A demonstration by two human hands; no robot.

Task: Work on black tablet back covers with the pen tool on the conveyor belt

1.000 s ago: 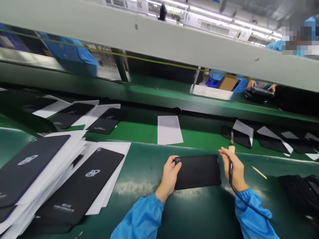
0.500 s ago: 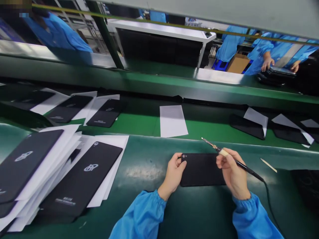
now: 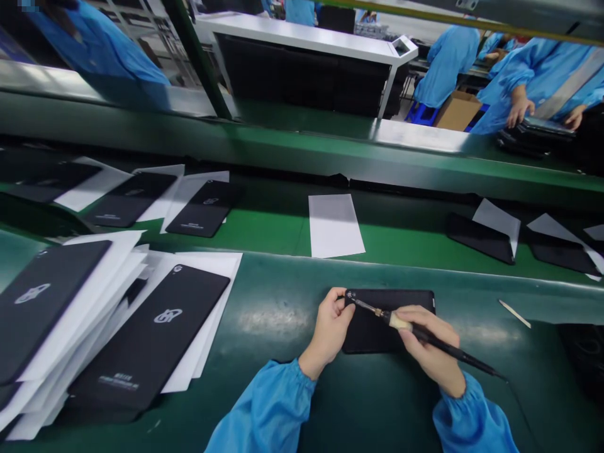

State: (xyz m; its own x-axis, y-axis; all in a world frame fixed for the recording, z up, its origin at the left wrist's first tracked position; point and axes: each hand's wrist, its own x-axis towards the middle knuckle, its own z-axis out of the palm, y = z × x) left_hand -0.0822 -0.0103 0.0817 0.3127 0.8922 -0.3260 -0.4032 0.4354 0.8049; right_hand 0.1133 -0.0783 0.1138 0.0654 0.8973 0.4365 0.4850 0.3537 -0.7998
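Note:
A black tablet back cover [image 3: 372, 336] lies flat on the green bench in front of me. My left hand [image 3: 333, 318] pinches its upper left corner, beside the small camera hole. In my right hand [image 3: 431, 343] is a soldering iron [image 3: 399, 322], held like a pen, with its cord trailing to the lower right. The iron's metal tip points left and is at the camera hole near my left fingertips; whether it touches I cannot tell. My right hand is over the cover's right part and hides some of it.
At left, a pile of black covers [image 3: 160, 333] is interleaved with white sheets. A green belt [image 3: 274, 226] beyond carries more covers and a white sheet [image 3: 336, 225]. A thin pale stick [image 3: 514, 313] lies at right. Co-workers in blue sleeves [image 3: 533, 69] work across the line.
My right hand has brought the soldering iron down and left, from above the cover's right part to its upper left corner. My left hand keeps its grip on the corner.

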